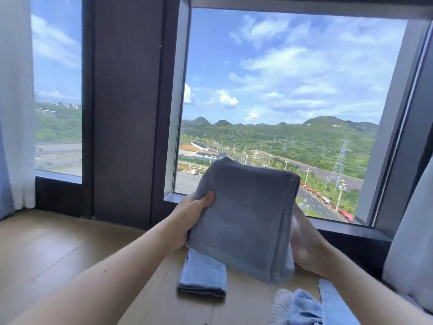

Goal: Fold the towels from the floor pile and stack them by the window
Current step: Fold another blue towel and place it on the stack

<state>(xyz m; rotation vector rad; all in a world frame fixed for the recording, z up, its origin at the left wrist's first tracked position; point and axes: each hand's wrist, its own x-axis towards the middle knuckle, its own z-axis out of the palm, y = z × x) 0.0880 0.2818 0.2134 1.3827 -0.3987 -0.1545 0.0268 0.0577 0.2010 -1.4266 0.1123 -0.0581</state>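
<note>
A person's left hand (194, 216) grips the left edge of a folded grey towel (243, 221), with the thumb on its front face and the fingers hidden behind the cloth. The right hand (307, 245) lies against the towel's right edge, where the folded layers show. It is blurred, and whether it clasps the cloth or only props it cannot be told. The grey towel is held in the air, slightly tilted, clear of the floor (58, 249) and in front of the lower part of the window (293, 78).

Directly beneath it, a folded blue towel (202, 275) lies flat on the wooden floor near the dark wall under the sill. Its far end is hidden behind the grey towel's lower edge. At the bottom right, just beside the right forearm, sits a loose pile (302, 306) of blue cloths, one of them striped in white, cut off by the frame's edge.

A pale curtain (16, 102) hangs at the far left and another (410, 254) at the far right, the latter covering the window's lower right corner. A dark pillar (126, 113) separates the window from a narrower pane (58, 90) to its left. Through the glass are a clouded blue sky, green hills, pylons, low buildings and a road. The raised towel blocks part of that road and a stretch of the sill.
</note>
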